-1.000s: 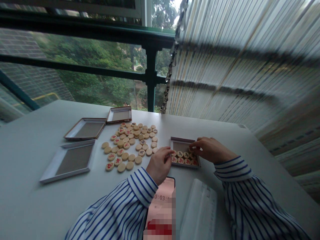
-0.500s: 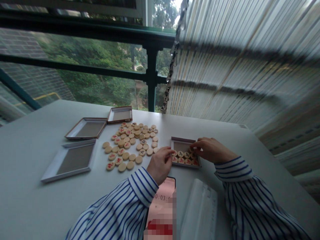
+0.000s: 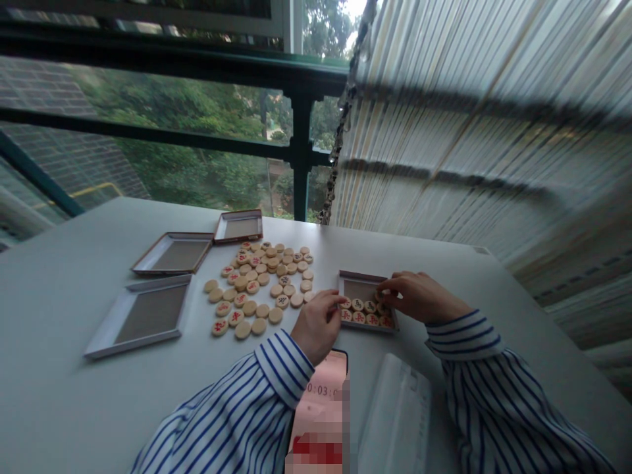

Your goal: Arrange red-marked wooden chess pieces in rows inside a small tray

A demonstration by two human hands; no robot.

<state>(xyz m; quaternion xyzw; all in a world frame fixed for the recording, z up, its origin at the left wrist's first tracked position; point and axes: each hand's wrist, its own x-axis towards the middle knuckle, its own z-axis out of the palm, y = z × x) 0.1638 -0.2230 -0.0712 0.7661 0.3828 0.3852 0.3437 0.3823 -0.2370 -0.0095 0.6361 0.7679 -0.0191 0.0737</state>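
Note:
A shallow box [image 3: 359,289] holds rows of round wooden Chinese chess pieces [image 3: 358,318]; the near row shows red characters, and the row behind has black ones too. My left hand [image 3: 318,322] is closed at the box's left rim, its fingertips beside the leftmost piece of the second row. Over the right side of the box, my right hand [image 3: 422,297] pinches a chess piece [image 3: 378,295], mostly hidden by the fingers. Loose chess pieces [image 3: 249,308] lie spread left of the box, some face down and a few stacked.
Three more shallow trays stand at the left: a white one [image 3: 186,309] in front, a brown-edged one [image 3: 172,253] behind it, and another [image 3: 239,226] farther back. A phone [image 3: 320,401] showing a timer and a clear plastic case [image 3: 397,408] lie near me on the white table [image 3: 59,289].
Hardly anything differs. The whole view has shifted very slightly; both hands keep their places at the box.

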